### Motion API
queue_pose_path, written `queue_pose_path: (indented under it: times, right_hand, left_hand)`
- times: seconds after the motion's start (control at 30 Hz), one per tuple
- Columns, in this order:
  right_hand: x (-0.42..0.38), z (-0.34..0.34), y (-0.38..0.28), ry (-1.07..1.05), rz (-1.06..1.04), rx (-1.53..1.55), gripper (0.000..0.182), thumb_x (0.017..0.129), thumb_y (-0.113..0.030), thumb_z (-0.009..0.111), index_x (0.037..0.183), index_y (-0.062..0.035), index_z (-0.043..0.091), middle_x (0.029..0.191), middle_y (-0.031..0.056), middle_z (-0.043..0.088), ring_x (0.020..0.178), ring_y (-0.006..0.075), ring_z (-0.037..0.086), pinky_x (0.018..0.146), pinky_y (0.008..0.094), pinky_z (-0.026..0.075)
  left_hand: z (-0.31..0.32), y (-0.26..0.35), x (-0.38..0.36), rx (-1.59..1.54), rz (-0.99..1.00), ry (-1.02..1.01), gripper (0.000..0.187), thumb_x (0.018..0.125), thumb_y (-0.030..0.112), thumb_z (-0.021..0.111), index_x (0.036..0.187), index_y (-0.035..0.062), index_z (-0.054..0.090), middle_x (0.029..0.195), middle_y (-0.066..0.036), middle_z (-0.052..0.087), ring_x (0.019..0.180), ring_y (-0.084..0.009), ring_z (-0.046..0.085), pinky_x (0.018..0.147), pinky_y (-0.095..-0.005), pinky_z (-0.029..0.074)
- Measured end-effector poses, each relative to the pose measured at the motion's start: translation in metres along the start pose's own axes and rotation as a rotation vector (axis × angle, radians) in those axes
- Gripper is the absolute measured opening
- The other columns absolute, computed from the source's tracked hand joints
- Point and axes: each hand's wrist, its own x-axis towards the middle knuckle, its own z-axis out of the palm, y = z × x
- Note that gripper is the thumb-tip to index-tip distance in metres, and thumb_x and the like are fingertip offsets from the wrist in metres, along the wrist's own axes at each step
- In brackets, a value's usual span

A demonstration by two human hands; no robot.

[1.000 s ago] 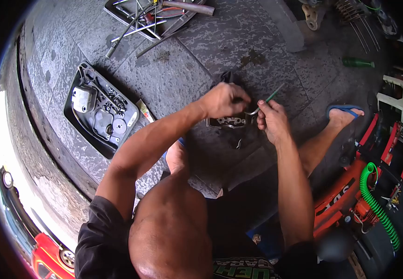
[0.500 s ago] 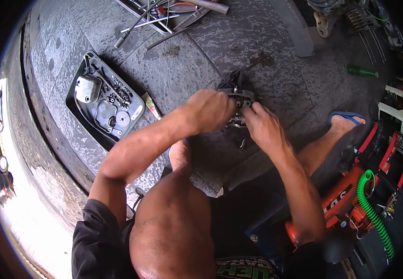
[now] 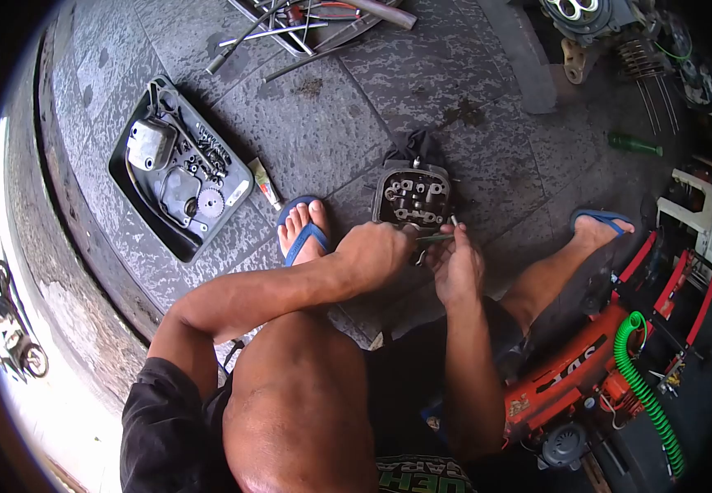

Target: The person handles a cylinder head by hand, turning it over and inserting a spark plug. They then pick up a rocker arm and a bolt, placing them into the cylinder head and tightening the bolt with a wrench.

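Observation:
A motorcycle cylinder head (image 3: 413, 195) lies on the floor in front of me, its valve area facing up. My left hand (image 3: 375, 256) is closed at its near edge, on a thin metal rod (image 3: 433, 238) that reaches across to the other hand. My right hand (image 3: 459, 267) is closed with its fingertips pinched at the rod's far end. A small shiny metal piece (image 3: 454, 220) sticks up above those fingers; its kind is too small to tell. Dark cloth (image 3: 416, 146) is bunched behind the cylinder head.
To the left, a grey tray (image 3: 245, 182) holds a metal cover (image 3: 151, 145), a toothed sprocket (image 3: 210, 202) and several small parts. Beside it lies a tube (image 3: 266, 184). Tools and rods (image 3: 307, 33) lie at the top. On the right are a green bottle (image 3: 635, 144) and a red compressor (image 3: 565, 370).
Both hands have come off the top of the cylinder head and drawn back toward me. The cylinder head is now uncovered, and the rod shows between the hands.

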Motion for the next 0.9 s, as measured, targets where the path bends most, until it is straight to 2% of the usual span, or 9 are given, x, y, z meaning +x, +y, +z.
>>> queue_pose_path:
  times: [0.1,0.17,0.23,0.5,0.57,0.67,0.77,0.87,0.9]
  right_hand:
    - [-0.004,0.014,-0.003,0.017,-0.045,0.056,0.03,0.103,-0.035,0.052,0.094,-0.0072,0.06,0.076,0.0029,0.061,0.066,0.0142,0.06,0.054,0.0307,0.05]
    - [-0.003,0.016,-0.005,0.041,-0.05,0.029,0.029,0.104,-0.032,0.052,0.092,-0.0067,0.06,0.073,0.0023,0.06,0.063,0.0132,0.059,0.053,0.0296,0.049]
    - [0.006,0.015,-0.003,0.097,-0.32,-0.422,0.029,0.104,-0.027,0.052,0.087,-0.0043,0.06,0.066,0.0011,0.056,0.057,0.011,0.056,0.052,0.0276,0.047]
    - [0.018,0.013,-0.013,0.04,-0.385,-0.555,0.03,0.103,-0.023,0.053,0.084,-0.0018,0.061,0.063,0.0018,0.056,0.052,0.0114,0.054,0.05,0.0273,0.047]
    - [0.018,0.015,-0.019,0.054,-0.321,-0.605,0.031,0.103,-0.024,0.053,0.085,-0.0012,0.062,0.065,0.0043,0.06,0.054,0.0131,0.059,0.05,0.0277,0.049]
    - [0.006,0.03,-0.032,0.085,-0.199,-0.609,0.034,0.101,-0.027,0.055,0.081,0.0008,0.062,0.065,0.0069,0.064,0.054,0.0145,0.063,0.05,0.0285,0.052]
    - [0.005,0.038,-0.041,0.076,-0.073,-0.501,0.034,0.101,-0.029,0.055,0.084,-0.0001,0.061,0.069,0.0096,0.066,0.057,0.0189,0.066,0.052,0.0306,0.055]
    - [0.011,0.035,-0.044,0.037,0.033,-0.379,0.034,0.1,-0.032,0.055,0.088,-0.0003,0.06,0.074,0.0126,0.068,0.059,0.0232,0.067,0.053,0.0324,0.056]
    - [0.01,0.035,-0.044,0.028,0.043,-0.335,0.035,0.099,-0.033,0.056,0.088,-0.0004,0.06,0.076,0.013,0.068,0.061,0.0248,0.068,0.055,0.0347,0.057]
  left_hand:
    - [0.009,0.001,-0.004,-0.114,-0.023,-0.054,0.026,0.093,0.023,0.055,0.091,0.0001,0.066,0.076,-0.023,0.069,0.069,-0.0397,0.07,0.06,-0.0479,0.057]
    - [-0.001,0.005,-0.007,-0.108,-0.025,-0.213,0.032,0.094,0.031,0.055,0.09,0.0025,0.069,0.078,-0.024,0.069,0.074,-0.0404,0.07,0.067,-0.0496,0.057]
    - [-0.005,0.001,-0.003,-0.118,-0.044,-0.187,0.034,0.095,0.034,0.056,0.09,0.0034,0.071,0.079,-0.024,0.069,0.076,-0.0406,0.07,0.07,-0.05,0.057]
    - [0.009,-0.017,-0.002,-0.182,-0.108,-0.107,0.036,0.095,0.036,0.056,0.09,0.0035,0.071,0.083,-0.023,0.07,0.083,-0.0407,0.07,0.074,-0.0499,0.056]
    - [0.013,-0.019,-0.002,-0.232,-0.085,-0.111,0.035,0.094,0.038,0.059,0.099,0.0046,0.07,0.078,-0.022,0.069,0.076,-0.0402,0.068,0.07,-0.0487,0.054]
    - [0.031,-0.028,0.003,-0.46,0.042,-0.225,0.041,0.096,0.041,0.058,0.094,0.0019,0.07,0.074,-0.018,0.069,0.073,-0.0335,0.069,0.068,-0.0436,0.053]
    - [0.033,-0.026,0.008,-0.754,-0.059,-0.339,0.047,0.097,0.044,0.056,0.088,0.0,0.069,0.072,-0.012,0.069,0.072,-0.0255,0.069,0.068,-0.0393,0.052]
    - [0.021,-0.03,0.013,-0.757,-0.053,-0.361,0.05,0.098,0.046,0.055,0.085,-0.0005,0.069,0.073,-0.008,0.069,0.073,-0.0211,0.068,0.069,-0.038,0.052]
    - [0.016,-0.03,0.014,-0.745,-0.069,-0.384,0.051,0.1,0.048,0.052,0.091,0.0009,0.069,0.076,-0.011,0.07,0.075,-0.0222,0.069,0.071,-0.0379,0.053]
